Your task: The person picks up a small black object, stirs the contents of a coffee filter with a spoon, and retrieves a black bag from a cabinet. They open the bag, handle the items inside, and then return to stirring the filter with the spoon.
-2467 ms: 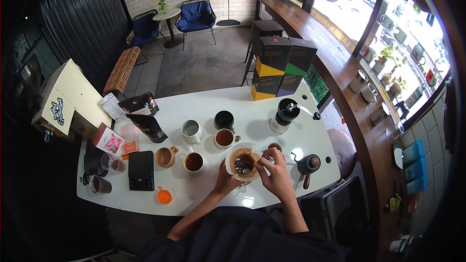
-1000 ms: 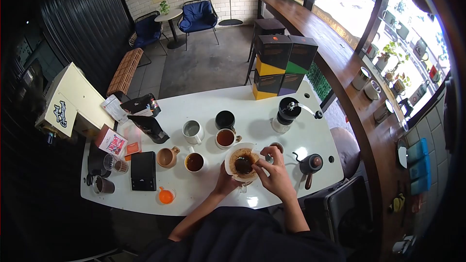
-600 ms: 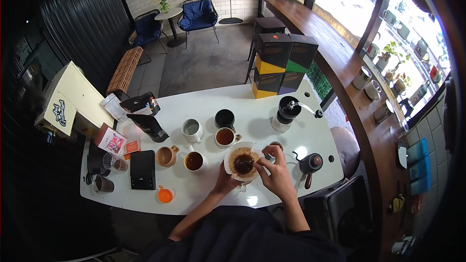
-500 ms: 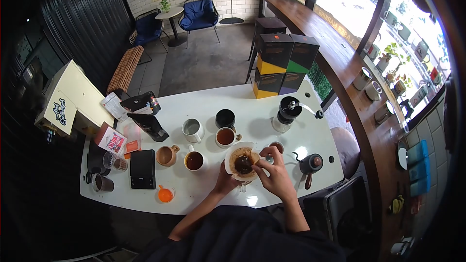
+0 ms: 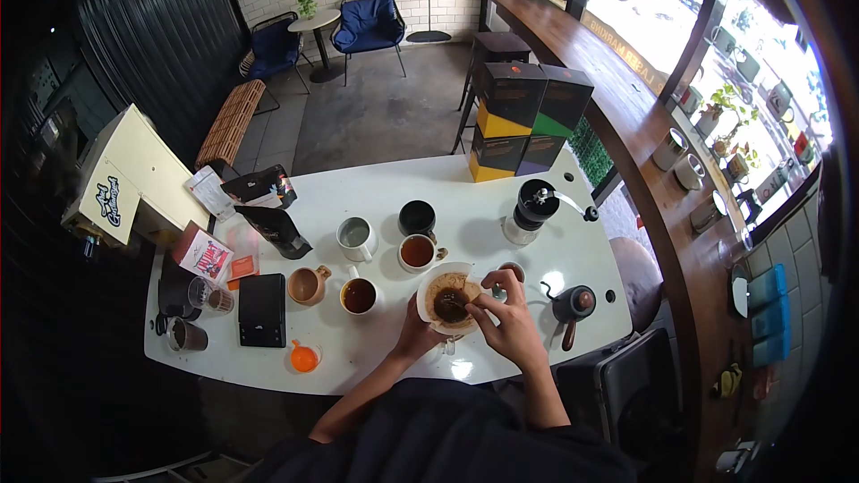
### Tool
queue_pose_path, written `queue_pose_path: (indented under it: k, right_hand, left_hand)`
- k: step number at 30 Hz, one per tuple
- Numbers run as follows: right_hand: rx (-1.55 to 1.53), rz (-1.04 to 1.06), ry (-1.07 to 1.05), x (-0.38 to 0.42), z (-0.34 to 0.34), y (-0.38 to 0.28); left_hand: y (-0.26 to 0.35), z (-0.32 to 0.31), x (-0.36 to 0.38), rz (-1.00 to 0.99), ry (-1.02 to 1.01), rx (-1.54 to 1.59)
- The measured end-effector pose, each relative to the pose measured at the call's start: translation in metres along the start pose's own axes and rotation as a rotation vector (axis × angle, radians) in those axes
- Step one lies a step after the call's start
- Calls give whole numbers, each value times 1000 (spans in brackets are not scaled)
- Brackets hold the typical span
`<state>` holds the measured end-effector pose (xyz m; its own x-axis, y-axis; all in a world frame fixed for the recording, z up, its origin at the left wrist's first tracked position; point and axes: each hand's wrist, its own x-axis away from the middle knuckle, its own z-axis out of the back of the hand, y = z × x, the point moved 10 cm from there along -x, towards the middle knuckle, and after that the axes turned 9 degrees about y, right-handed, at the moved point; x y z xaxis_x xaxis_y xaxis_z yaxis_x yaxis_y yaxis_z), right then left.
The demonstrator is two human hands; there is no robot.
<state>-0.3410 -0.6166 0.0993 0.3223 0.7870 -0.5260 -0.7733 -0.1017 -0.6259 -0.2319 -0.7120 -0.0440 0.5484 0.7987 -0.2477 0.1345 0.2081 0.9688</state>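
Note:
My left hand (image 5: 419, 331) wraps round the left side of a coffee dripper. Inside the dripper sits a white paper filter (image 5: 433, 291), its walls stained brown, with dark wet coffee grounds (image 5: 450, 306) at the bottom. My right hand (image 5: 503, 315) is closed in a pinch at the filter's right side, fingertips just inside the rim. The glass handle (image 5: 449, 346) of a vessel shows below the dripper. Behind stand a mug of reddish-brown liquid (image 5: 417, 252) and, to the left, another mug of dark liquid (image 5: 360, 295). A small cup (image 5: 512, 274) is partly hidden by my right hand.
A gooseneck kettle (image 5: 574, 304) and a hand grinder (image 5: 535, 206) stand to the right on the white table (image 5: 340, 367). Leftward are a black scale (image 5: 262, 311), an orange cup (image 5: 305, 358) and a brown mug (image 5: 308, 286). Stacked black boxes (image 5: 523, 116) stand at the back.
The brown-stained paper at my right fingertips shows less now, and those fingertips sit slightly lower at the filter. My left hand stays on the dripper. The camera view has shifted a little.

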Motion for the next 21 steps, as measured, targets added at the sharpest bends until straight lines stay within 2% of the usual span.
queue_pose_path:
  k: [13, 17, 19, 21]
  right_hand:
    - [-20, -55, -41, -1, -1, 4]
    - [-3, -41, 23, -3, 3, 7]
    - [-1, -29, -38, -3, 0, 4]
    - [-30, -48, -56, -3, -1, 6]
  left_hand:
    - [2, -1, -2, -20, 3, -6]
    - [7, -1, -5, 26, 5, 71]
    - [7, -2, -4, -11, -1, 32]
    - [2, -2, -3, 40, -12, 33]
